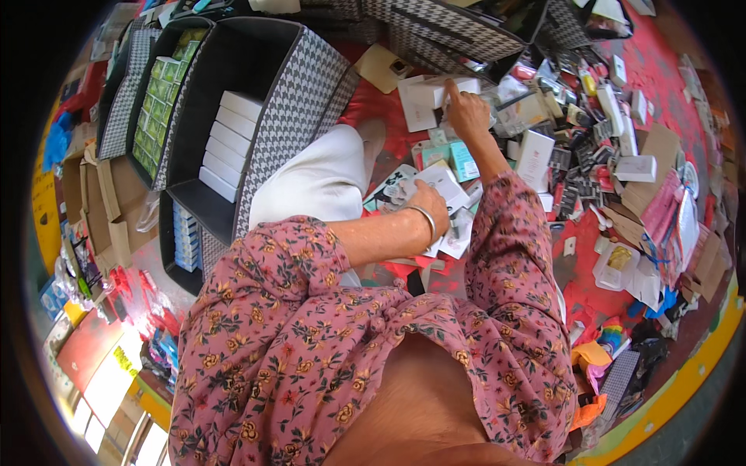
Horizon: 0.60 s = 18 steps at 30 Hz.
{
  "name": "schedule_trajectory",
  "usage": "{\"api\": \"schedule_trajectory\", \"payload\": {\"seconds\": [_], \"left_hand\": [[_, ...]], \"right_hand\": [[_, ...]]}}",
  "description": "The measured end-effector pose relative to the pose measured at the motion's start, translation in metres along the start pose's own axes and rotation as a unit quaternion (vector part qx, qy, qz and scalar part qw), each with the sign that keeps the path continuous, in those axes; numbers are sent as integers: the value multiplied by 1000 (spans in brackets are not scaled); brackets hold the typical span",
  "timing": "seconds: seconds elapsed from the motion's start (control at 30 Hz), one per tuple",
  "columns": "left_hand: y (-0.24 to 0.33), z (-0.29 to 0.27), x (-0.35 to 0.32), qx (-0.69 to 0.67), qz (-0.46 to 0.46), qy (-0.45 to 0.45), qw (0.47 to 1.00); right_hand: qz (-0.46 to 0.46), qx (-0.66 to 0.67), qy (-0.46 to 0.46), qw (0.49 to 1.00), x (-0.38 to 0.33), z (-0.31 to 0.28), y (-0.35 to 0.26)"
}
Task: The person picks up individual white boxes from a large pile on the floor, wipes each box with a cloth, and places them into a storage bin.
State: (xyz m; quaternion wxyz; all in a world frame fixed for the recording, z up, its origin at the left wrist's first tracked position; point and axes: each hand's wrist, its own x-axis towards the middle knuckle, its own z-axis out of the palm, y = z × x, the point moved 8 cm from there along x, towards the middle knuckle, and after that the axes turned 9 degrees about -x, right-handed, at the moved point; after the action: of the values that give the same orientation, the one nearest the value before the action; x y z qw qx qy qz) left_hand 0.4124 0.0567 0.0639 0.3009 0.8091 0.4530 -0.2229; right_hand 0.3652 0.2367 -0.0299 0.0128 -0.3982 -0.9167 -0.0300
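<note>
My left hand [432, 203], with a silver bangle at the wrist, has its fingers curled on a white box [448, 186] low in the pile in front of me. Farther off, my right hand [470, 115] reaches over another white box [458, 87], its index finger stretched out against the box; its other fingers are partly hidden. A white panel [418, 109] stands just left of that hand. Between the hands lie teal packets [464, 161]. A long white carton [535, 159] rests to the right of my right forearm.
Black-lined houndstooth bins [299, 109] stand at left, one holding stacked white boxes [225, 147], another green packs [161, 109]. Small cosmetics packages [579, 155] cover the red floor at right. An open brown carton [101, 202] sits far left; a clear tub [616, 264] lies at right.
</note>
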Motion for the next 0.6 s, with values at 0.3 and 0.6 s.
{"api": "schedule_trajectory", "payload": {"seconds": [0.3,0.6], "left_hand": [[-62,-23,16,-98,-65,-35,992],[-49,-133,-12,-940,267,-40,206]], "right_hand": [[-101,-17,327,939,-75,-248,34],[-37,22,381,924,-133,-288,25]]}}
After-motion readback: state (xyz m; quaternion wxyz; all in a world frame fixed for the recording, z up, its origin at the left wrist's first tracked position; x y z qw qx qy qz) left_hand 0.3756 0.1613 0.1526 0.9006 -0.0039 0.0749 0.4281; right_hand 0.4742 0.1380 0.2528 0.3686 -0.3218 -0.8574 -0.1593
